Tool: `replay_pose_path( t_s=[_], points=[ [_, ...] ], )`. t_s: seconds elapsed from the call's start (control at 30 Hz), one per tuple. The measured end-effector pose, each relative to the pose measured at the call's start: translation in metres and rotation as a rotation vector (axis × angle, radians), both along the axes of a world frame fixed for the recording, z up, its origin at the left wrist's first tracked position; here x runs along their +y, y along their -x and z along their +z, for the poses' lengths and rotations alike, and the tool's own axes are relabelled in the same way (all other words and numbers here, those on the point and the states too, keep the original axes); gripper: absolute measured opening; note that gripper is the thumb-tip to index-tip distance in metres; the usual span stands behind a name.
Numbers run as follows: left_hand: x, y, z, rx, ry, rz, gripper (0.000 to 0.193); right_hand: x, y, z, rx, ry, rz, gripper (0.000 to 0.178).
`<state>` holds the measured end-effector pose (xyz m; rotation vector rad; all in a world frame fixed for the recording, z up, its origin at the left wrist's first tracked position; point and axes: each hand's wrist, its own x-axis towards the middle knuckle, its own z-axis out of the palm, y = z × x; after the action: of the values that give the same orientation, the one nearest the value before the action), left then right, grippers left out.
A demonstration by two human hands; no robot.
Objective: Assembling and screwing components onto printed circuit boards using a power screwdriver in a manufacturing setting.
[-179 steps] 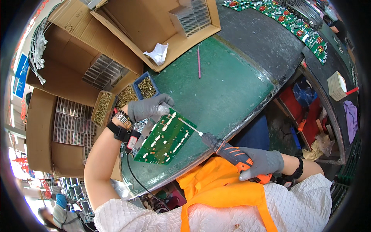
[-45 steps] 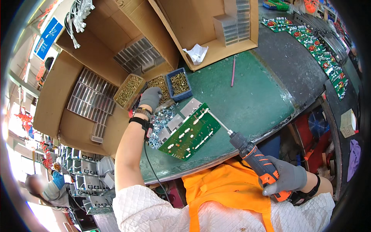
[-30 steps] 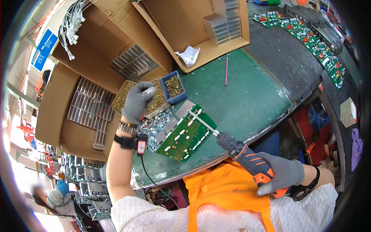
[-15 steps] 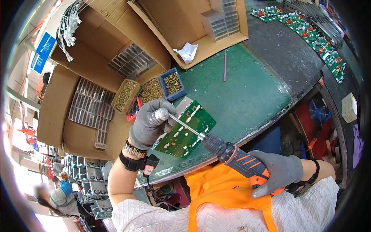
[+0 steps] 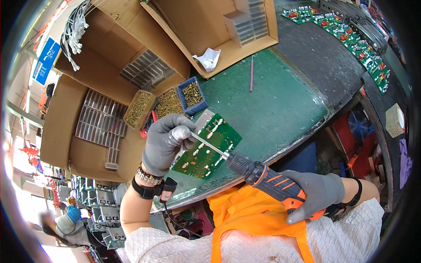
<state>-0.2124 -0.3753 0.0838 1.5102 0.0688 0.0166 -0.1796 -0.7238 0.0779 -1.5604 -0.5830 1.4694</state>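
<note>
My right hand (image 5: 318, 193), in a grey glove, is wrapped round the grip of an orange and dark-grey power screwdriver (image 5: 276, 182). Its long metal bit (image 5: 209, 145) points up and left. At the bit's tip, the gloved fingers of my left hand (image 5: 165, 142) are pinched together; whatever small thing they hold is hidden. Under the bit, a green circuit board (image 5: 210, 153) with white solder patches lies on the green table mat, a silver metal piece (image 5: 204, 119) showing at its far edge. My left hand covers part of the board's left side.
Beyond my left hand stand a blue bin (image 5: 202, 105) and other bins of brass-coloured screws (image 5: 169, 103). Cardboard boxes (image 5: 57, 122) hold metal heatsinks (image 5: 98, 116). A pink stick (image 5: 251, 74) lies on the mat (image 5: 280, 96). Populated boards (image 5: 351, 41) line the far right; another person (image 5: 68, 225) is at far left.
The whole view has shifted slightly, with the scene sliding a little left. Both hands, the screwdriver and the board keep nearly the same positions relative to one another.
</note>
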Motion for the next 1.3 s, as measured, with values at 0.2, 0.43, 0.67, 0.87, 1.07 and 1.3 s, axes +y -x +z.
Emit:
replay_pose_path(
  t_s=[0.2, 0.43, 0.67, 0.87, 1.07, 1.3],
  points=[
    [-0.004, 0.005, -0.003, 0.127, 0.015, 0.042, 0.037, -0.005, 0.0, -0.001, 0.211, 0.007, 0.019, 0.087],
    [-0.012, 0.011, -0.021, 0.053, 0.203, 0.041, 0.027, -0.004, 0.003, -0.005, 0.099, 0.019, 0.001, 0.083],
    [-0.013, 0.01, -0.017, 0.087, 0.217, 0.026, 0.03, -0.004, 0.0, -0.004, 0.092, 0.093, 0.046, 0.088],
    [-0.018, 0.017, -0.013, 0.108, -0.023, 0.15, 0.032, -0.001, -0.001, -0.005, 0.024, 0.089, 0.079, 0.089],
    [0.019, -0.014, -0.016, -0.103, -0.505, 0.004, 0.044, -0.002, 0.0, -0.021, 0.106, 0.134, -0.01, 0.089],
    [0.078, -0.069, -0.065, 0.31, -0.748, -0.532, 0.097, 0.006, 0.007, -0.057, 0.022, 0.187, -0.039, 0.087]
  ],
)
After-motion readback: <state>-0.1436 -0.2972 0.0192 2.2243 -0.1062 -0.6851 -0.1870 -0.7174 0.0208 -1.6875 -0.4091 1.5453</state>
